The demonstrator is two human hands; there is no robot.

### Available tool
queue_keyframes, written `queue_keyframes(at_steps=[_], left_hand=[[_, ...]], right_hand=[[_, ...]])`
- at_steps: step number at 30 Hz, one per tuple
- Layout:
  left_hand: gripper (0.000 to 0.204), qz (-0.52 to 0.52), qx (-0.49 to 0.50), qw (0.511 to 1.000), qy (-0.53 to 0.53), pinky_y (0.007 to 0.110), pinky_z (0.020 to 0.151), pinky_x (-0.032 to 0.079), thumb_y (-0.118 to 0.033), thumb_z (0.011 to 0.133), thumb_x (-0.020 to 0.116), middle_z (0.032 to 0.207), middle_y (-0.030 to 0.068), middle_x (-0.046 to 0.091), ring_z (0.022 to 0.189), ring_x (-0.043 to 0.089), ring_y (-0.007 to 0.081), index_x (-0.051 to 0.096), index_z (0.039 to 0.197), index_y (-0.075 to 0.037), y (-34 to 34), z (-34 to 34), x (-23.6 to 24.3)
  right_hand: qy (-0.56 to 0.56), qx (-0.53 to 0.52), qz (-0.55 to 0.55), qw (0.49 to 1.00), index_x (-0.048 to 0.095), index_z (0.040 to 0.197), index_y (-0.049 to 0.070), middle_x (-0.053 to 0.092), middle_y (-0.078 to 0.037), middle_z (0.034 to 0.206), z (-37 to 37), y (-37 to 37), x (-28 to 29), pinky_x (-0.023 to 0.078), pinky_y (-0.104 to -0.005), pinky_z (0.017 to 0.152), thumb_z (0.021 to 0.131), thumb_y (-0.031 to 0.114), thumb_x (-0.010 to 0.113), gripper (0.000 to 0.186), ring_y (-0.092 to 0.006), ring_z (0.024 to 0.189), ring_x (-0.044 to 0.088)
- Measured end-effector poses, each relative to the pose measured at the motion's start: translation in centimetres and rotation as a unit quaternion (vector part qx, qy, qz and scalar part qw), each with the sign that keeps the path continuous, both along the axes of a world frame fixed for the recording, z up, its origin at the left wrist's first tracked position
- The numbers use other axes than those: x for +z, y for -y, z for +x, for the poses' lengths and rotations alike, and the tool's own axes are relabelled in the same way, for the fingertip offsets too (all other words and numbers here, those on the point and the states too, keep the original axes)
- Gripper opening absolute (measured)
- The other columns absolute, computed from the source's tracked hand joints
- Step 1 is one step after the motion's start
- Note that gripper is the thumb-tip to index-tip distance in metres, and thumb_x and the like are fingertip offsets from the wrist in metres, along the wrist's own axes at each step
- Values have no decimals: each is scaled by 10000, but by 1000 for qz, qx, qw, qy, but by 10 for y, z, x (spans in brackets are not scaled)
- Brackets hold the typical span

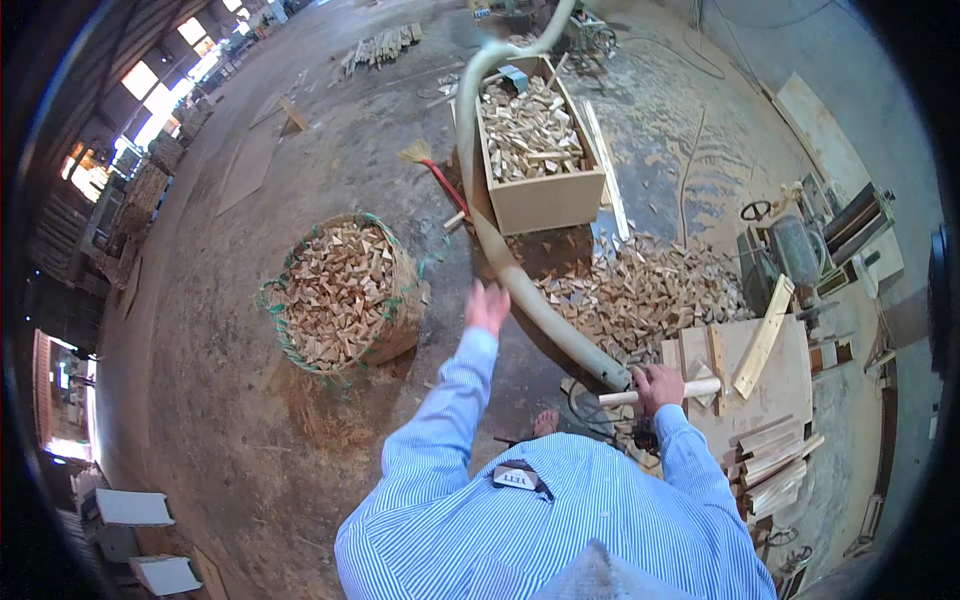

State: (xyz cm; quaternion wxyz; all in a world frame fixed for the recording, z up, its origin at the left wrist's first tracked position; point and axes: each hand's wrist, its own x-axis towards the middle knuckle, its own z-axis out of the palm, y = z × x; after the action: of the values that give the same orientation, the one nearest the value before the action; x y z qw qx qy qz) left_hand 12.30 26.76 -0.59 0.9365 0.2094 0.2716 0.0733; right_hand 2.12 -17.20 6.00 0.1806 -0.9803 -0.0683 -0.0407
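Observation:
My left hand (487,305) is stretched out in front of me with fingers apart and nothing in it, between a round woven basket (404,300) heaped with small wood offcuts and a thick pale hose (520,285). My right hand (658,386) is closed around a pale round wooden stick (695,389) lying crosswise, close to the hose's lower end. Both sleeves are blue-and-white striped.
A long wooden box (545,203) full of offcuts stands beyond the hose. Loose offcuts (640,290) cover the floor at right. A board table (770,385) with planks and a machine (790,250) stand at right. A broom (430,168) lies by the box.

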Motion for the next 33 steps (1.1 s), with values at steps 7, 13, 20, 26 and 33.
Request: queue_keyframes(at_steps=[7,13,20,26,33], left_hand=[[500,414,-14,906,91,307,631,573,-228,976,691,1041,60,661,773,663,161,471,1401,-82,8,102,99],[651,677,-522,511,-91,469,955,517,-516,896,661,1224,229,690,1113,665,395,606,1325,-31,48,-72,-62],[687,506,-826,229,-97,493,936,523,-584,870,640,1179,268,685,1085,664,425,664,1209,14,-5,-279,-77],[667,541,-784,256,-164,491,936,522,-582,868,647,1171,261,691,1086,663,424,681,1178,7,-16,-299,-76],[578,734,-538,385,-152,448,898,539,-544,865,654,1071,209,733,1013,698,377,720,1136,-38,59,-209,-77]], right_hand=[[-62,-29,5,998,751,859,86,715,-147,865,0,1,4,501,-473,793,900,466,667,391,-355,856,663],[-29,-30,10,999,765,914,83,715,-150,872,-1,3,0,500,-464,810,884,479,680,406,-357,864,665],[24,-29,-4,999,697,808,66,678,-153,801,-4,9,0,487,-480,796,885,506,669,448,-365,810,646],[47,-21,13,999,738,869,100,690,-122,816,-6,17,-7,508,-459,761,865,523,686,427,-335,819,660],[6,26,94,995,753,985,67,703,-146,962,-23,41,3,509,-450,863,874,501,703,451,-347,927,659]])
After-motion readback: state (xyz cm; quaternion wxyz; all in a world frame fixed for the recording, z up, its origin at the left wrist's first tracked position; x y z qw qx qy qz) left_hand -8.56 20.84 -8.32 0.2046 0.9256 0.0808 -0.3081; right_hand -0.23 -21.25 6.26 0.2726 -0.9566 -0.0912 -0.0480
